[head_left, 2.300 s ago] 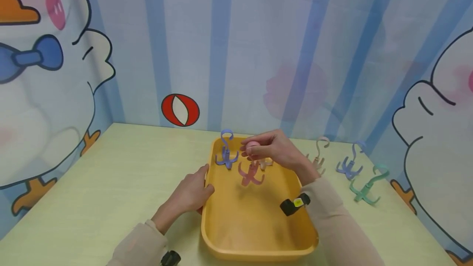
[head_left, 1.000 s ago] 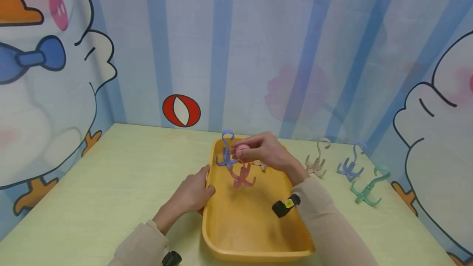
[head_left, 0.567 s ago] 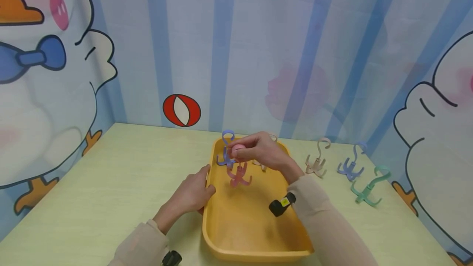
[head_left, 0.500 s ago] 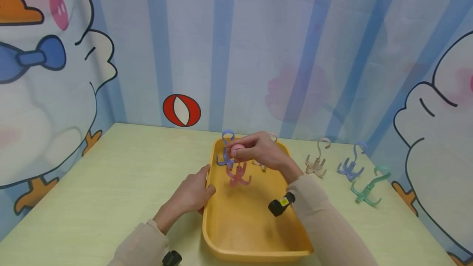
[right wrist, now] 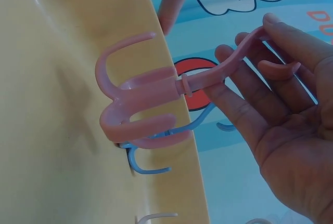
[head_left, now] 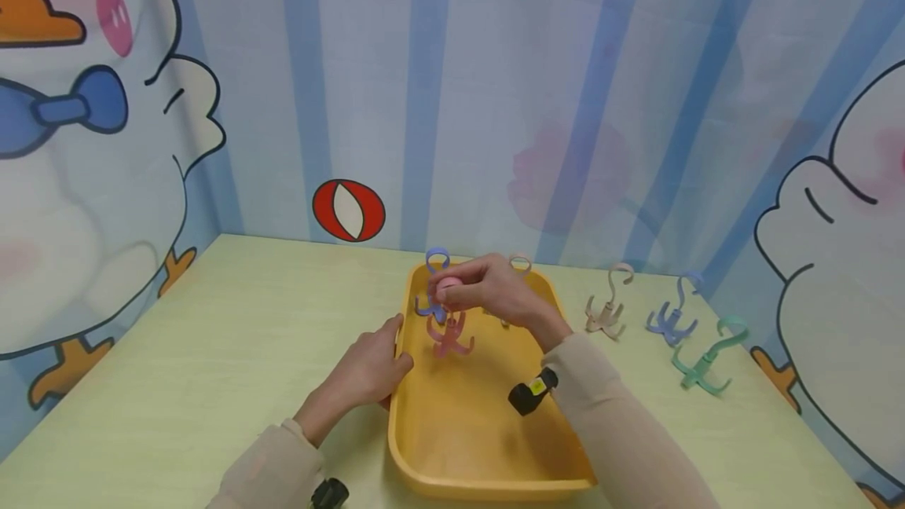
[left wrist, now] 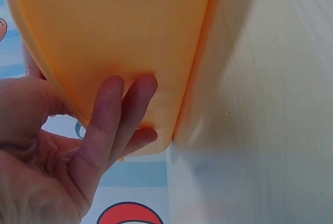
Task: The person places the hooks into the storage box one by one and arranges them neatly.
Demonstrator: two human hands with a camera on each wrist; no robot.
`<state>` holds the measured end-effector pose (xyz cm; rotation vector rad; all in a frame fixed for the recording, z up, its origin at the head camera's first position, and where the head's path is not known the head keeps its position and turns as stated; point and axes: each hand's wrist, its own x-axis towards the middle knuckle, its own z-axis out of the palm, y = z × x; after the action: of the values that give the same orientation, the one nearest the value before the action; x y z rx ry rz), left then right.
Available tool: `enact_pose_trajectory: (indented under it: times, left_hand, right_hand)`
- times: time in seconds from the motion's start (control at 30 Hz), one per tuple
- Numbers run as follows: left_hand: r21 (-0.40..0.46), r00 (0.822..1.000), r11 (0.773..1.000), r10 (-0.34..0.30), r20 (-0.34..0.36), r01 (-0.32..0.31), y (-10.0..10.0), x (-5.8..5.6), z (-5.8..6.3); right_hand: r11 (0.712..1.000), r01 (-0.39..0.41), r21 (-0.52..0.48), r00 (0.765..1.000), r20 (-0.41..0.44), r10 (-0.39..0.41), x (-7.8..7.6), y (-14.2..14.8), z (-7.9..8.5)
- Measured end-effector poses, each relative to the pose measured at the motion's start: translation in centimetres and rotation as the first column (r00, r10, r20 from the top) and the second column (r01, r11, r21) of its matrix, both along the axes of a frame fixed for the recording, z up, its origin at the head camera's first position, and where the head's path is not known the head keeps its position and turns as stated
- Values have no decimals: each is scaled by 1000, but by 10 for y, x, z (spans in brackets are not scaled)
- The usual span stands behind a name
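My right hand holds a pink four-armed hanging hook by its curved top, over the back left of the yellow tray. In the right wrist view the pink hook points its prongs into the tray, with the thumb and fingers of my right hand around its bent neck. My left hand grips the tray's left side; in the left wrist view its fingers lie along the outer wall. A blue hook stands in the tray's back left corner, partly behind the pink one.
Also at the tray's back is a beige hook, mostly hidden by my right hand. On the table right of the tray stand a beige hook, a blue hook and a leaning green hook. A printed curtain hangs behind.
My right hand has carried the pink hook leftward over the tray, closer to the blue hook. My left hand has kept its grip on the tray's side.
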<state>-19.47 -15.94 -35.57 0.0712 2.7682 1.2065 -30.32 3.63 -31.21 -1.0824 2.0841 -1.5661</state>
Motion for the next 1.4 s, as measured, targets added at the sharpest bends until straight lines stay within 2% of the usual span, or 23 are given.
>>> enact_pose_trajectory:
  times: [0.3,0.7,1.03,1.4]
  left_hand:
    - [-11,1000,1000,-5,-18,5,-1,0,0]
    - [3,1000,1000,-16,-19,16,-1,0,1]
    - [13,1000,1000,-19,-20,19,-2,0,1]
    - [3,999,1000,-18,-33,18,-2,-1,-1]
  right_hand:
    - [999,45,23,999,-6,-44,-1,-5,-6]
    - [999,36,18,999,25,-37,-4,-9,-16]
    - [998,42,41,999,-15,-41,-1,-11,-19]
    - [998,54,34,998,16,-54,-1,-14,-23]
